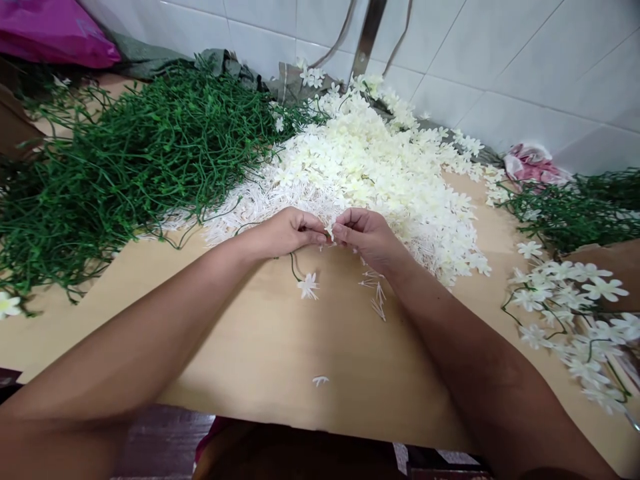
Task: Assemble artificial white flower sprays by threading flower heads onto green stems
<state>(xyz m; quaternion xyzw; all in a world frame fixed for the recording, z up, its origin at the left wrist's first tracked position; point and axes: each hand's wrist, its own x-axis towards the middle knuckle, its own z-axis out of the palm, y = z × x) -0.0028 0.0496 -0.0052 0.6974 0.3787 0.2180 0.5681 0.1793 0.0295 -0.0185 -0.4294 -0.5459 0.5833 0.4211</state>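
Note:
My left hand (295,232) is closed in a pinch on a green plastic stem, most of it hidden by the fingers. Below that hand the stem (294,265) curves down to a white artificial flower (309,286). Close against it, my right hand (369,239) pinches a small white flower piece (330,230) between thumb and fingertips. Both hands meet at the near edge of a heap of pale yellow-white artificial petals (360,153). Thin white stamen pieces (379,300) lie on the board beneath my right wrist.
A big pile of green plastic stems (135,147) covers the left side. Finished-looking white flowers (565,300) and more green stems (585,207) lie at right. A brown board (250,347) forms the work surface. Behind are a tiled wall (475,60) and a pink bag (55,33).

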